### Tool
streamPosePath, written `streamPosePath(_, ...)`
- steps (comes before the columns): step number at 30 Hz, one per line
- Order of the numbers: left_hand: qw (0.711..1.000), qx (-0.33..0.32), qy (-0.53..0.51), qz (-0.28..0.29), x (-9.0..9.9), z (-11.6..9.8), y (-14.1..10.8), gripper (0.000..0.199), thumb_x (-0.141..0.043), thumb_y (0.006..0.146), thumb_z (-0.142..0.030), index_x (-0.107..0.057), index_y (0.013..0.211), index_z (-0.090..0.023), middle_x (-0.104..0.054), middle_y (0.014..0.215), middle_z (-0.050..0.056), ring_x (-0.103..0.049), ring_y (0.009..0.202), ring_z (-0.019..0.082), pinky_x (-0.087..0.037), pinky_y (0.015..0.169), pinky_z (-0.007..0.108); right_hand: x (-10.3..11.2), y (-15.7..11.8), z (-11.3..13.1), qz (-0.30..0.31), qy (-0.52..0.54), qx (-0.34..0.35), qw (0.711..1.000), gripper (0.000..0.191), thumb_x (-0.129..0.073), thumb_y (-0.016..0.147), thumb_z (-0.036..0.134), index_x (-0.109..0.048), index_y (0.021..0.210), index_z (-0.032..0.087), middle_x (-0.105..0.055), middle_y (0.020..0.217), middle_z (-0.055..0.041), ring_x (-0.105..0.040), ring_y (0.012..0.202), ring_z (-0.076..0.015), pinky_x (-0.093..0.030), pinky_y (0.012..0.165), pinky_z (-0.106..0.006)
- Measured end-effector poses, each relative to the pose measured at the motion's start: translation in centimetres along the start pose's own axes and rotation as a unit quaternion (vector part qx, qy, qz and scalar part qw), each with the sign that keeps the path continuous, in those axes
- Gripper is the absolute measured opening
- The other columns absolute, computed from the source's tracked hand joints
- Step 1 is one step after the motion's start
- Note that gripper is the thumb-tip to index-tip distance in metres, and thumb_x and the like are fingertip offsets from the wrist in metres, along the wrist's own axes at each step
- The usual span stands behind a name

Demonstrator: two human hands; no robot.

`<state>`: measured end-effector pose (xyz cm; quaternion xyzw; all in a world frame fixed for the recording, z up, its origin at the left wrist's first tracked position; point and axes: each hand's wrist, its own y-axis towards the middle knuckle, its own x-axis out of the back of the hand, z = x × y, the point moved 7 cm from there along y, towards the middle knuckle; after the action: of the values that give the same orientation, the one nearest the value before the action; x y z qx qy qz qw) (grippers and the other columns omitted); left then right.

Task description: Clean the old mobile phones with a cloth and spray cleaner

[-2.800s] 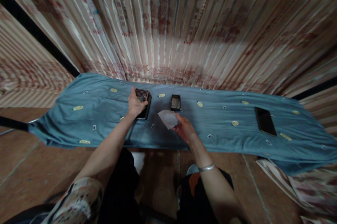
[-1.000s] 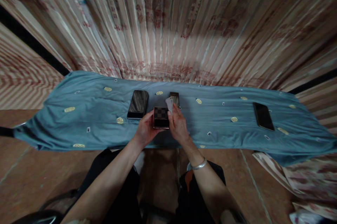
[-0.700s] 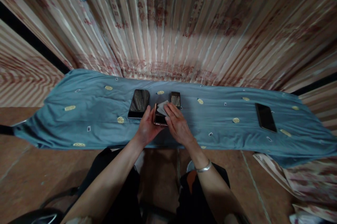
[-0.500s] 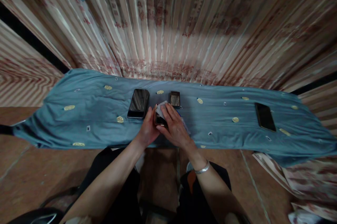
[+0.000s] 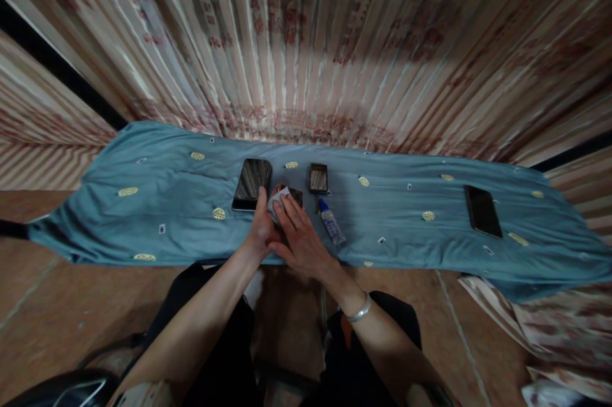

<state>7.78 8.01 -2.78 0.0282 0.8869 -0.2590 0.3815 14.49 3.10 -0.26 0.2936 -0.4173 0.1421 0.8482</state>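
Over the middle of the cloth-covered surface (image 5: 287,254), my left hand (image 5: 262,228) is closed on a dark, shiny phone-like device (image 5: 295,194), mostly hidden by the fingers. My right hand (image 5: 302,238) presses a light grey wiping cloth (image 5: 278,200) against its face, fingers together. A large black phone (image 5: 253,184) lies just beyond my left thumb. Past the right fingertips sits a small dark rectangular device (image 5: 318,178). Right of that hand lies a clear tube with a blue cap (image 5: 331,222).
Another black phone (image 5: 482,210) lies far to the right on the blue patterned fabric. A pleated striped curtain (image 5: 306,62) hangs directly behind the surface. Dark bars (image 5: 62,62) run along the left side.
My right hand has slid left with the grey wiping cloth across the held device, uncovering more of the blue-capped tube. The phones lying on the fabric stay put.
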Motion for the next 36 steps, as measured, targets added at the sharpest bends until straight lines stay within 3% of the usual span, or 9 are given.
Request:
streamPosePath(9, 0.999, -0.024, 0.038, -0.017, -0.6, 0.6, -1.4, 0.049, -0.05, 0.097, -0.06, -0.075, 0.108, -0.019, -0.08, 0.104, 0.007, -0.063, 0.129, 0.028, -0.047, 0.113, 0.04, 0.9, 0.1, -1.6, -0.04, -0.004, -0.04, 0.998, 0.079, -0.045, 0.103, 0.055, -0.02, 0.164, 0.012, -0.022, 0.17, -0.0201, -0.011, 0.161, -0.0293, -0.024, 0.128, -0.056)
streamPosePath(13, 1.0, -0.007, 0.013, -0.01, -0.7, 0.7, -1.0, 0.055, -0.044, 0.098, -0.062, -0.075, 0.102, -0.017, -0.079, 0.106, 0.009, -0.063, 0.128, 0.028, -0.047, 0.113, 0.041, 0.1, 0.1, -1.5, -0.036, 0.001, -0.041, 0.999, 0.081, -0.047, 0.102, 0.052, -0.014, 0.165, 0.012, -0.021, 0.171, -0.0191, -0.011, 0.161, -0.0295, -0.023, 0.129, -0.057)
streamPosePath(18, 1.0, -0.001, -0.007, 0.007, 0.3, -0.3, 0.0, 0.057, -0.057, 0.084, -0.074, -0.073, 0.089, -0.02, -0.079, 0.101, 0.01, -0.068, 0.12, 0.03, -0.05, 0.11, 0.046, -0.8, -0.2, -0.4, -0.018, 0.012, -0.02, 1.0, 0.081, -0.044, 0.103, 0.055, -0.015, 0.164, 0.01, -0.024, 0.17, -0.02, -0.014, 0.161, -0.0283, -0.025, 0.128, -0.055)
streamPosePath(23, 1.0, 0.012, -0.005, -0.004, 0.7, -0.2, -0.1, 0.057, -0.056, 0.084, -0.076, -0.07, 0.084, -0.02, -0.078, 0.094, 0.01, -0.07, 0.115, 0.031, -0.052, 0.106, 0.048, -0.9, -0.5, 0.0, -0.012, 0.013, -0.008, 1.0, 0.083, -0.043, 0.102, 0.059, -0.018, 0.164, 0.009, -0.028, 0.169, -0.0199, -0.016, 0.16, -0.0282, -0.025, 0.129, -0.053)
streamPosePath(30, 0.999, 0.003, 0.037, 0.013, -0.2, 1.7, -1.1, 0.06, -0.053, 0.091, -0.069, -0.075, 0.112, -0.017, -0.077, 0.115, 0.01, -0.062, 0.129, 0.031, -0.048, 0.111, 0.042, 0.2, -0.5, -1.3, -0.041, 0.006, -0.029, 0.999, 0.077, -0.044, 0.104, 0.051, -0.018, 0.164, 0.01, -0.027, 0.169, -0.0192, -0.014, 0.161, -0.0273, -0.025, 0.129, -0.053)
streamPosePath(36, 1.0, -0.014, 0.023, 0.004, -0.6, 0.1, -1.1, 0.062, -0.047, 0.095, -0.066, -0.071, 0.124, -0.017, -0.077, 0.117, 0.01, -0.064, 0.125, 0.031, -0.048, 0.11, 0.043, 0.3, -0.2, -2.1, -0.044, -0.001, -0.047, 0.998, 0.082, -0.043, 0.103, 0.056, -0.013, 0.165, 0.011, -0.024, 0.17, -0.021, -0.014, 0.161, -0.0292, -0.024, 0.128, -0.056)
